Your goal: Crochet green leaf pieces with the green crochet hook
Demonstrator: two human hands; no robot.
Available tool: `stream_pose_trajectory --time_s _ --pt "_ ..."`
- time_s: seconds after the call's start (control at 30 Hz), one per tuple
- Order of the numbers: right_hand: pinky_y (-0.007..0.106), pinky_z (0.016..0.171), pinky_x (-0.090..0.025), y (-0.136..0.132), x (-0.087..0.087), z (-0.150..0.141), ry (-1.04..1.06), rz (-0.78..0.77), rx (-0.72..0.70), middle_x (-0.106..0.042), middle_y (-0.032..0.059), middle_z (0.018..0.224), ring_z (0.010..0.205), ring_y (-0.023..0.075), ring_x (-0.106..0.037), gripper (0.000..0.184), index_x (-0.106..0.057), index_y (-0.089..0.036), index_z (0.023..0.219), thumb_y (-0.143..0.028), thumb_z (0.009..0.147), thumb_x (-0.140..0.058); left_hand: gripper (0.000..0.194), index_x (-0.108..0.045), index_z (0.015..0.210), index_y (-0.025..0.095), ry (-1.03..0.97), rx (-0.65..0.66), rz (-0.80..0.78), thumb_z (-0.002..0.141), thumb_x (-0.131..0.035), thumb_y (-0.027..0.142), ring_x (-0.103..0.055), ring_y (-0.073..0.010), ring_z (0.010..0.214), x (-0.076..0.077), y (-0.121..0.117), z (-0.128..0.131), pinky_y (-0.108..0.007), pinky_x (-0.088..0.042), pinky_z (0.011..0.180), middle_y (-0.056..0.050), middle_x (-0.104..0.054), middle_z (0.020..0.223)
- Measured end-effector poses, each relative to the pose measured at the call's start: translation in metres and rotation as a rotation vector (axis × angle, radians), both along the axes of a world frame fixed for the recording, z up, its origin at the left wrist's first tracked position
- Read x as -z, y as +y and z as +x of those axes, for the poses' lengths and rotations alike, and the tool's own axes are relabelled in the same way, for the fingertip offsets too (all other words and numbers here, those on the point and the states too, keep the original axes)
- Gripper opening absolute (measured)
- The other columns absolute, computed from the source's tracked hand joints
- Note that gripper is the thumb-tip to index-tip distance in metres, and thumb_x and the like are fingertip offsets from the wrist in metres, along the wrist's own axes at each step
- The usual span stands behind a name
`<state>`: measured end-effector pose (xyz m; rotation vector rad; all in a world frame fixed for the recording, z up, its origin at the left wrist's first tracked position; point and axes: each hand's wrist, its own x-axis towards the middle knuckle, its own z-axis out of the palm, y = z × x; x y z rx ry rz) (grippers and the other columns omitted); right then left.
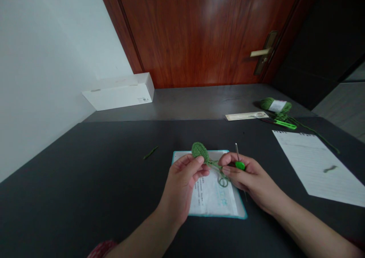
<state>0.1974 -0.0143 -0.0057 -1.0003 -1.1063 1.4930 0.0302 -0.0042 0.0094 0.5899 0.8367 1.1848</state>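
Pinched between the thumb and fingers of my left hand is a small oval piece of green crochet, its flat face tilted up. Green yarn strands run from it to my right hand and form a loose loop below. My right hand is closed, with fingertips on the yarn and a crochet hook held across it. The hook's metal end points up, and its green handle is mostly hidden by the fingers. Under both hands lies a white zip pouch with blue edging.
A green yarn ball, a bright green tool and a pale flat strip lie at the back right. Lined paper rests at the right. A yarn scrap lies to the left, and a white box stands behind.
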Motion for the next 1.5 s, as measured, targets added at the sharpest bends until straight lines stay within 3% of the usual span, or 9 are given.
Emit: stream_pose_trajectory --time_s 0.27,0.37,0.43,0.57,0.7,0.9,1.2,1.33,1.5 --pt "0.022 0.039 -0.014 -0.002 -0.004 0.002 0.114 -0.007 -0.005 -0.056 -0.0003 0.08 0.046 0.0037 -0.024 0.024 -0.06 -0.018 0.071 -0.034 0.069 -0.078 0.012 -0.066 0.073 0.013 -0.02 -0.06 -0.008 0.073 -0.076 0.02 -0.064 -0.012 0.069 0.004 0.004 -0.003 -0.025 -0.049 0.068 -0.001 -0.068 0.071" --pt "0.022 0.036 -0.011 -0.001 -0.003 0.004 0.153 -0.034 -0.016 -0.055 -0.0034 0.066 0.04 0.003 -0.015 0.025 -0.058 -0.019 0.073 -0.039 0.072 -0.074 0.014 -0.065 0.072 0.014 -0.05 -0.097 -0.018 0.071 -0.078 0.02 -0.064 -0.0117 0.067 0.004 0.007 -0.006 -0.025 -0.051 0.07 -0.001 -0.068 0.07" --pt "0.022 0.036 -0.01 0.0 -0.001 0.006 0.16 -0.051 -0.014 -0.044 -0.0082 0.052 0.039 0.0048 -0.013 0.023 -0.058 -0.02 0.076 -0.039 0.076 -0.071 0.016 -0.063 0.07 0.014 -0.067 -0.12 -0.022 0.07 -0.078 0.02 -0.065 -0.0121 0.066 0.003 0.008 -0.007 -0.026 -0.051 0.07 0.0 -0.067 0.067" --pt "0.022 0.039 -0.01 0.003 0.003 0.008 0.128 -0.061 0.026 -0.031 -0.0112 0.047 0.042 0.0064 -0.015 0.02 -0.057 -0.02 0.079 -0.034 0.082 -0.07 0.016 -0.062 0.07 0.014 -0.082 -0.141 -0.012 0.071 -0.078 0.018 -0.066 -0.0119 0.066 0.001 0.008 -0.009 -0.025 -0.051 0.07 0.0 -0.067 0.065" --pt "0.023 0.041 -0.009 0.005 0.002 0.008 0.06 -0.056 0.065 -0.03 -0.0111 0.051 0.045 0.006 -0.015 0.023 -0.057 -0.019 0.079 -0.035 0.081 -0.073 0.016 -0.061 0.069 0.014 -0.108 -0.165 0.014 0.072 -0.077 0.016 -0.066 -0.0111 0.066 -0.002 0.007 -0.009 -0.024 -0.051 0.071 0.001 -0.067 0.066" --pt "0.023 0.041 -0.01 0.004 -0.003 0.005 -0.015 -0.09 0.035 -0.045 -0.0084 0.054 0.043 0.0055 -0.02 0.027 -0.054 -0.02 0.079 -0.041 0.08 -0.072 0.016 -0.062 0.069 0.014 -0.131 -0.164 0.014 0.07 -0.078 0.018 -0.065 -0.0103 0.066 -0.004 0.008 -0.01 -0.023 -0.052 0.069 0.001 -0.067 0.068" --pt "0.022 0.042 -0.008 0.005 -0.001 0.007 -0.075 -0.101 -0.002 -0.036 -0.0092 0.05 0.044 0.0046 -0.015 0.032 -0.07 -0.015 0.083 -0.045 0.075 -0.077 0.008 -0.065 0.072 0.013 -0.232 -0.308 0.009 0.078 -0.066 0.008 -0.065 -0.0077 0.067 -0.015 0.018 -0.021 -0.018 -0.056 0.069 0.0 -0.069 0.072" --pt "0.023 0.042 -0.008 0.009 -0.001 0.011 -0.048 -0.085 0.077 -0.029 -0.0103 0.044 0.043 0.0045 -0.014 0.029 -0.072 -0.014 0.079 -0.043 0.077 -0.075 0.014 -0.065 0.073 0.013 -0.26 -0.376 -0.009 0.084 -0.059 0.008 -0.065 -0.0066 0.064 -0.023 0.023 -0.026 -0.015 -0.056 0.066 0.0 -0.068 0.07" --pt "0.023 0.038 -0.01 0.021 0.004 0.029 0.034 -0.044 0.291 -0.026 -0.0113 0.042 0.039 0.0045 -0.013 0.022 -0.071 -0.015 0.082 -0.036 0.079 -0.073 0.022 -0.065 0.074 0.015 -0.309 -0.465 0.043 0.09 -0.051 0.009 -0.064 -0.0047 0.061 -0.032 0.028 -0.04 -0.011 -0.055 0.062 0.002 -0.068 0.068"
